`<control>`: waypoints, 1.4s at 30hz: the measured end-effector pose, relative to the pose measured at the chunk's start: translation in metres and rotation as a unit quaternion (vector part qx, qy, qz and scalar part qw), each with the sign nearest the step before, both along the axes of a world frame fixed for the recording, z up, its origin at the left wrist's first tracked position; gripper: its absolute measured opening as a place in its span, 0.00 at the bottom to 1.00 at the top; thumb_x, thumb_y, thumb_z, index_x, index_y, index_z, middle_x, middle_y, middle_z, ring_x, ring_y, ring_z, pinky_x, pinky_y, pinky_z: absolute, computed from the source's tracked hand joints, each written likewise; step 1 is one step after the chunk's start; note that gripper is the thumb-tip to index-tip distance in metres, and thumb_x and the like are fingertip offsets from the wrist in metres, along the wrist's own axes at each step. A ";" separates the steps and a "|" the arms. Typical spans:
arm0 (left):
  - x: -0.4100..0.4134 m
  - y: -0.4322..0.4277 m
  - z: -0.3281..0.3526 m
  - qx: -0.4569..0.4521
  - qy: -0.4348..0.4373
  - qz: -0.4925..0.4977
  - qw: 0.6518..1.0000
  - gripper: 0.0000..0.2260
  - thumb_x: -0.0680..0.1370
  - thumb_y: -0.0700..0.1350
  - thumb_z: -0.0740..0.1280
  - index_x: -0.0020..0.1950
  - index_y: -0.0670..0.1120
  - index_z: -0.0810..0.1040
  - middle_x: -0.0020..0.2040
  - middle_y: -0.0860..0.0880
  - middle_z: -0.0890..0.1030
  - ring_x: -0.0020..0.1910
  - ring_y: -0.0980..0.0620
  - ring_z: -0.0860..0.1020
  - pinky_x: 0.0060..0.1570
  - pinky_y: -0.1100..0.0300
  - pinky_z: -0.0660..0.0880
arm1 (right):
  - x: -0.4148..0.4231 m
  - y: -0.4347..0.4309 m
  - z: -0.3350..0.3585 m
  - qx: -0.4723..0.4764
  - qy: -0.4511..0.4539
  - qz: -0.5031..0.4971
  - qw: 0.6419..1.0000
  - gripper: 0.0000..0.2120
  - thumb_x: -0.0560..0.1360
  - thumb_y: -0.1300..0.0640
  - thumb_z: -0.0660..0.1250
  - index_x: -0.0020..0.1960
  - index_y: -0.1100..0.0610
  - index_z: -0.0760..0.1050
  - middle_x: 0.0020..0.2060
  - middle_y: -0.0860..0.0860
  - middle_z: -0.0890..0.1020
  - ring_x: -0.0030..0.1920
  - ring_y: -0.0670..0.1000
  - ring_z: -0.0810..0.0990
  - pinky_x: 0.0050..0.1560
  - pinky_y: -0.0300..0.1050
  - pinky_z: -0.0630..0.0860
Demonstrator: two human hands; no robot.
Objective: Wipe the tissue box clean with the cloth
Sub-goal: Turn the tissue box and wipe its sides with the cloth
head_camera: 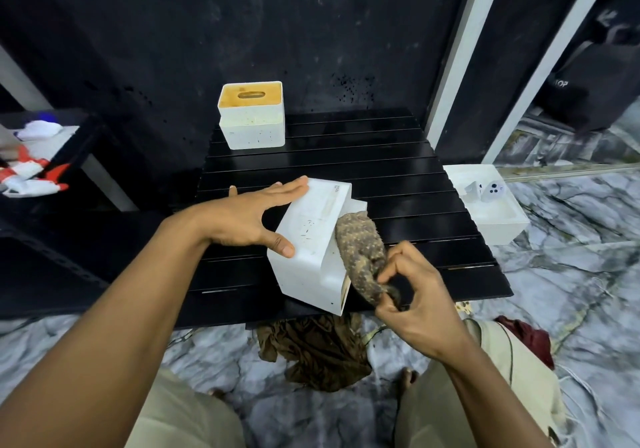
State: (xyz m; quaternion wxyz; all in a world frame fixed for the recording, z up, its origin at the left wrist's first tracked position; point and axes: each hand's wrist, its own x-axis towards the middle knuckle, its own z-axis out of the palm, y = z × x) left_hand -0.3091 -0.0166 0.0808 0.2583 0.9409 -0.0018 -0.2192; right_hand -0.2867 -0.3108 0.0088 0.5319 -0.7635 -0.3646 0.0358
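Wiping is in progress: the left hand [242, 219] steadies the tissue box [311, 239] with straight fingers, and the right hand [412, 295] pinches the cloth [360, 253] against its side. Next, probably, it rubs along that face.

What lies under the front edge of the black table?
A crumpled brown cloth on the marble floor. Its far part is covered by the slatted table.

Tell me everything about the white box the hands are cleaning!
The tissue box is white, plastic-looking, with small dark specks on its broad face and a tan strip at its stepped end. It lies tipped over, skewed, on the black slatted table. The left hand steadies it, fingers straight, thumb on the face. The brown cloth, pinched by the right hand, rests against the stepped end.
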 end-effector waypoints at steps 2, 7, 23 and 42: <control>0.000 0.001 -0.001 -0.003 0.001 0.002 1.000 0.49 0.65 0.64 0.72 0.77 0.67 0.45 0.75 0.73 0.41 0.76 0.65 0.39 0.69 0.37 0.27 | -0.002 -0.008 0.000 0.015 0.007 -0.006 1.000 0.06 0.63 0.60 0.64 0.40 0.57 0.73 0.48 0.51 0.73 0.49 0.50 0.74 0.45 0.46 0.72; 0.001 0.001 -0.002 0.003 0.001 -0.004 1.000 0.50 0.64 0.65 0.72 0.77 0.66 0.44 0.75 0.73 0.41 0.76 0.65 0.39 0.69 0.35 0.28 | -0.001 -0.015 0.007 0.033 0.008 0.025 0.999 0.06 0.64 0.64 0.64 0.40 0.59 0.76 0.55 0.51 0.77 0.58 0.54 0.78 0.56 0.48 0.76; 0.005 -0.001 0.006 0.054 0.003 -0.016 0.998 0.51 0.62 0.67 0.71 0.78 0.66 0.44 0.71 0.75 0.41 0.74 0.68 0.39 0.68 0.35 0.27 | -0.003 0.039 0.007 -0.150 -0.097 -0.029 0.983 0.18 0.75 0.44 0.65 0.63 0.45 0.78 0.58 0.39 0.69 0.62 0.46 0.61 0.61 0.45 0.57; 0.006 -0.007 0.014 0.137 -0.004 -0.015 0.990 0.49 0.68 0.66 0.70 0.79 0.63 0.42 0.73 0.71 0.39 0.78 0.57 0.42 0.66 0.29 0.29 | -0.003 0.053 0.009 -0.026 -0.015 -0.129 0.991 0.14 0.67 0.53 0.78 0.47 0.41 0.76 0.44 0.36 0.81 0.60 0.41 0.74 0.64 0.38 0.55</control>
